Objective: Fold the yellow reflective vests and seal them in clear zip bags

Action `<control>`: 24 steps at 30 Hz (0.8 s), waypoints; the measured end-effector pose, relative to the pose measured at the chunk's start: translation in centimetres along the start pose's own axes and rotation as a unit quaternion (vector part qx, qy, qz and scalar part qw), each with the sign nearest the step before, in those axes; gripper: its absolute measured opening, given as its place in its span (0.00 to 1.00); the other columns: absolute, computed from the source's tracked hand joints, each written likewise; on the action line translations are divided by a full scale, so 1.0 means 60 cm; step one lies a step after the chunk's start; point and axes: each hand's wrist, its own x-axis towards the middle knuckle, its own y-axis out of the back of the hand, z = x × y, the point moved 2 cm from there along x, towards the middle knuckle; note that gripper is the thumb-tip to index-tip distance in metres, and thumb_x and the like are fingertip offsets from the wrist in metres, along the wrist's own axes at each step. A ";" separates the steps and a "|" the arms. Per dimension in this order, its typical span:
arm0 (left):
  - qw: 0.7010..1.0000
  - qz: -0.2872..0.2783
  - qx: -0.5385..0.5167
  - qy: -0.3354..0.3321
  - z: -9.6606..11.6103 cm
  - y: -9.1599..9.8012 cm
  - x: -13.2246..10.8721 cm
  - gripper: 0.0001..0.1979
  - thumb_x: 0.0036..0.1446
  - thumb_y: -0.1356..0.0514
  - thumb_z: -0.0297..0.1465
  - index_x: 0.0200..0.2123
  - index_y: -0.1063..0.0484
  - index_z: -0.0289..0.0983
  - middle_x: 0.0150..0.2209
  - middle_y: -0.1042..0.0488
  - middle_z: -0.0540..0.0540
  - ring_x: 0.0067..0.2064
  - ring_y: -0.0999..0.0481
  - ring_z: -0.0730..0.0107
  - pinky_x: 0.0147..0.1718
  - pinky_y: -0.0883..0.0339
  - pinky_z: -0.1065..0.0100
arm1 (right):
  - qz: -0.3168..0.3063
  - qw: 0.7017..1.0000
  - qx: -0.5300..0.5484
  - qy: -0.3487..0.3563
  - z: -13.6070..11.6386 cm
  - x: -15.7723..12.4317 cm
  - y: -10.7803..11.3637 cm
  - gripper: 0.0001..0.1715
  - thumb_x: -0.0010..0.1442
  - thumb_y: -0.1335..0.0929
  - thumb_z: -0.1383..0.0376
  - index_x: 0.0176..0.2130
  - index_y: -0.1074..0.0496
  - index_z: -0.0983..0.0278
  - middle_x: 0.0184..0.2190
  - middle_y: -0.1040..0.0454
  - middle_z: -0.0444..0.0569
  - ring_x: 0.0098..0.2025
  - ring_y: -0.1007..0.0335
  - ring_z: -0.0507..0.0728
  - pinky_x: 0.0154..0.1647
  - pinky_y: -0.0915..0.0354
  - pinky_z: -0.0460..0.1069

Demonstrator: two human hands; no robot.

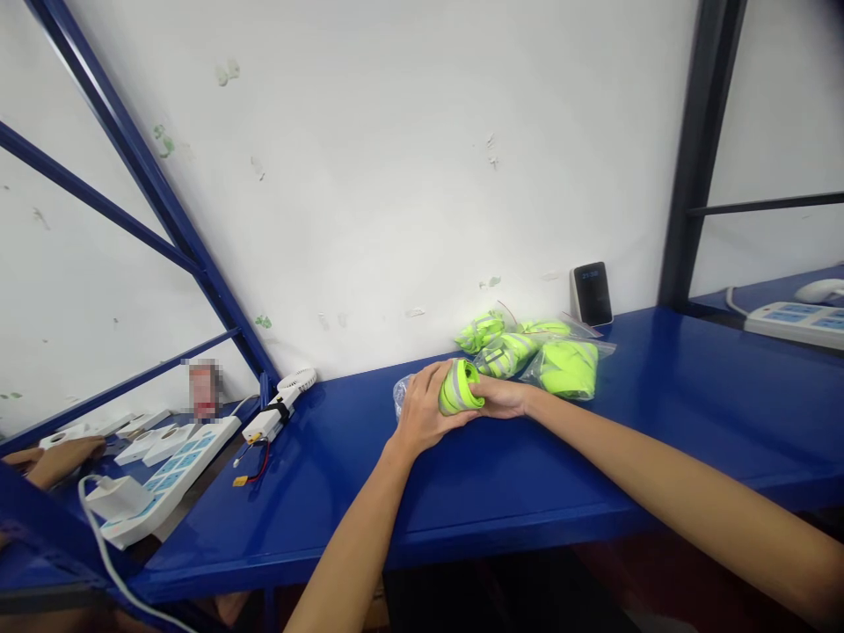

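Note:
Over the blue tabletop, my left hand is wrapped round a roll of neon-yellow reflective fabric with a silver-grey stripe. From the other side my right hand grips the same roll, its fingers partly hidden behind it. A clear plastic bag shows just beyond my left hand; whether that hand touches it I cannot tell. Behind my right hand lie several bagged neon-yellow bundles, among them a flat one, a striped one and a smaller one against the wall.
A dark-screened clock-like device leans on the wall. At left are a small white fan, a white battery-like block with wires and a power strip. Another person's hand is at far left. Blue frame posts border the table.

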 end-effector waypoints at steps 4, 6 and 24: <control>1.000 -0.012 0.007 -0.004 0.006 0.001 0.000 0.41 0.51 0.40 0.52 0.64 0.48 0.41 0.59 0.37 0.38 0.61 0.37 0.52 0.58 0.42 0.53 | 0.018 0.999 -0.036 0.012 0.004 0.006 -0.001 0.31 0.43 0.22 0.55 0.44 0.30 0.63 0.40 0.25 0.49 0.42 0.28 0.57 0.43 0.33 0.52; 1.000 -0.016 0.009 -0.004 0.008 0.000 0.000 0.42 0.51 0.40 0.51 0.64 0.48 0.40 0.60 0.38 0.38 0.61 0.38 0.52 0.59 0.43 0.52 | 0.042 0.998 -0.052 0.011 0.004 0.007 -0.001 0.26 0.44 0.23 0.56 0.40 0.29 0.64 0.35 0.25 0.47 0.38 0.28 0.55 0.41 0.33 0.50; 0.993 -0.080 -0.057 0.059 -0.025 0.006 -0.002 0.51 0.43 0.35 0.53 0.65 0.54 0.45 0.63 0.41 0.40 0.64 0.42 0.52 0.62 0.50 0.49 | 0.161 0.932 -0.303 0.121 -0.019 0.015 -0.040 0.21 0.50 0.28 0.51 0.34 0.27 0.66 0.29 0.27 0.44 0.30 0.34 0.53 0.32 0.36 0.48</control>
